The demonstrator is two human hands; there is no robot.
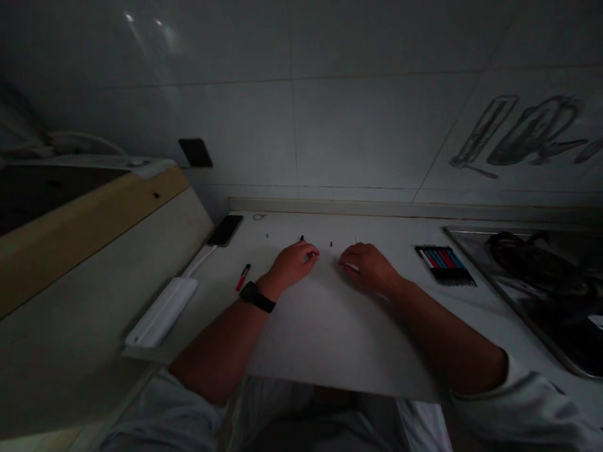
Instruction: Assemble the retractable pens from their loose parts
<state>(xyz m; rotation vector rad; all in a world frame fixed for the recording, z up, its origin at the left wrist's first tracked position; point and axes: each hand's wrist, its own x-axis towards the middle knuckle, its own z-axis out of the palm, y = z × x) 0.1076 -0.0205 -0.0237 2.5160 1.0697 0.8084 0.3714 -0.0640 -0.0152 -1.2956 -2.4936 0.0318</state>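
- So the person's left hand [293, 262] is curling over the white countertop [325, 339], thumb and fingers pinching a small piece [311, 255]; it's mostly hidden, so can't tell what it is.
- Right hand [371, 267] is hovering or resting just across from it (can't tell which), fingers pinching a slim white piece [349, 267] that's pointing out to the left.
- Both pieces are sitting in the fingertips, a small gap separating the hands.
- A tiny black part [331, 243] is lying on the far side, between the hands.
- A red marker [243, 277] is lying left of the left hand, near the black wristwatch [257, 296].
- Further left, a smartphone [225, 230] is lying beyond a white power strip [162, 312].
- Over right, a pack of coloured pens [445, 265] is lying beside the gas stove [506, 301].
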